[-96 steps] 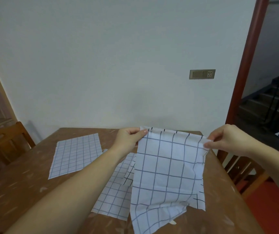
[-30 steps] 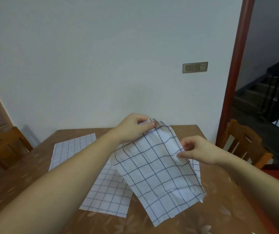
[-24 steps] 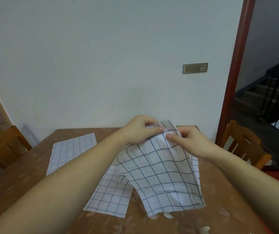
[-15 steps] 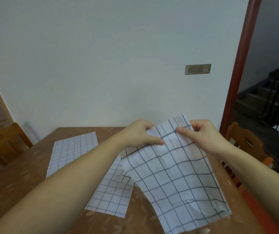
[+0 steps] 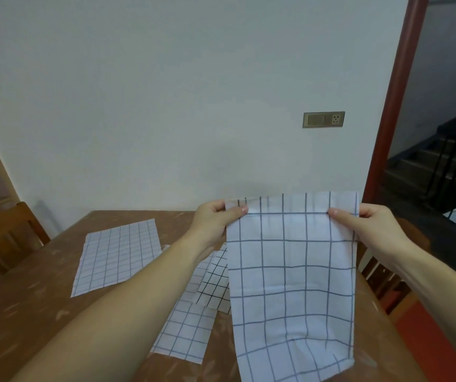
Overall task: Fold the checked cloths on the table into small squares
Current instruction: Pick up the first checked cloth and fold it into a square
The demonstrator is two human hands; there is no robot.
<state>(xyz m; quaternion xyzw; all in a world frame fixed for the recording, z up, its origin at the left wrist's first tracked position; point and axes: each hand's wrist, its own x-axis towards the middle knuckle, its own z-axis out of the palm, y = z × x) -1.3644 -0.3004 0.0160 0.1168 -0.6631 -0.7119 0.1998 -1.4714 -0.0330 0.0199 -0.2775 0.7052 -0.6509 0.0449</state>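
the held cloth [image 5: 291, 285] hangs upright above the near right part of the surface [image 5: 22, 312], its long axis running top to bottom, its lower edge sagging toward the surface near the viewer. it hangs straight down from both hands, so each hand stands at a top corner and neither is nearer the cloth than the other. the left hand [image 5: 213, 221] pinches the top left corner, thumb in front, fingers [image 5: 239, 209] curled behind. the right hand [image 5: 370, 224] pinches the top right corner in like manner.

judgement: the coming fold turns on this hang; the top edge is level and taut, so it can be lowered onto the surface or carried down to meet the bottom edge.

to the left of the held cloth, three more lie flat on the surface: a fine-check cloth [image 5: 116, 256] well apart, a dark-check cloth [image 5: 216, 282] partly behind the held one, and a blue-check cloth [image 5: 185, 334] beneath that.

against half a second ago: the hands, then close together at a bunched, slanted top, now stand apart, and the cloth hangs square.
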